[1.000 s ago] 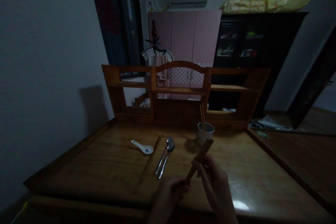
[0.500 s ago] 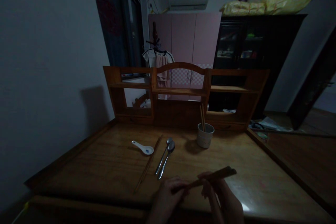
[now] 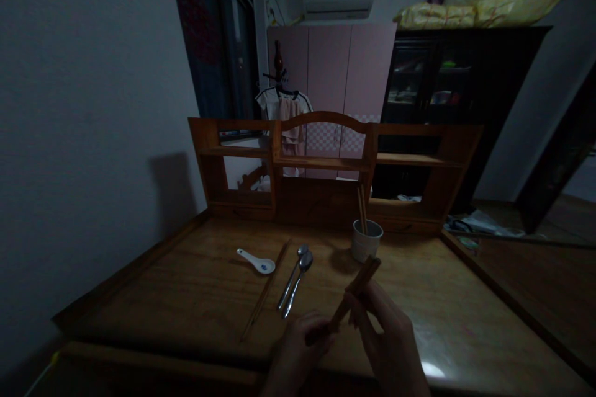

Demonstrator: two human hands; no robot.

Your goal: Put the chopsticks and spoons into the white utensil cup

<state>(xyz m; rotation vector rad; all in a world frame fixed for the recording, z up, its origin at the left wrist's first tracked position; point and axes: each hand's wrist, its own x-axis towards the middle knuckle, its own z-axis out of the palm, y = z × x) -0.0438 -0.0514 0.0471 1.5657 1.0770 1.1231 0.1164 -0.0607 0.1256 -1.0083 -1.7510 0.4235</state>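
Note:
Above the front of the desk, my left hand (image 3: pixel 302 350) is closed around the lower end of some wooden chopsticks (image 3: pixel 366 275). My right hand (image 3: pixel 384 329) pinches the same chopsticks higher up, and their upper ends slant toward the cup. How many are in the bundle I cannot tell. To the left lie two metal spoons (image 3: pixel 292 288) side by side, a pair of thin chopsticks (image 3: pixel 264 298) and a white ceramic spoon (image 3: pixel 257 262). Behind the hands stands a pale cup (image 3: pixel 364 247) with chopsticks (image 3: pixel 362 208) upright in it.
A wooden shelf unit (image 3: pixel 323 163) runs along the back of the wooden desk (image 3: pixel 186 288). On the left is a wall (image 3: pixel 107 105). A raised rim (image 3: pixel 503 304) edges the desk on the right. The room is dim.
My right hand has turned and risen, swinging the upper ends of the chopsticks up and left toward the cup. My left hand stays closed on the lower end. The view shifts slightly.

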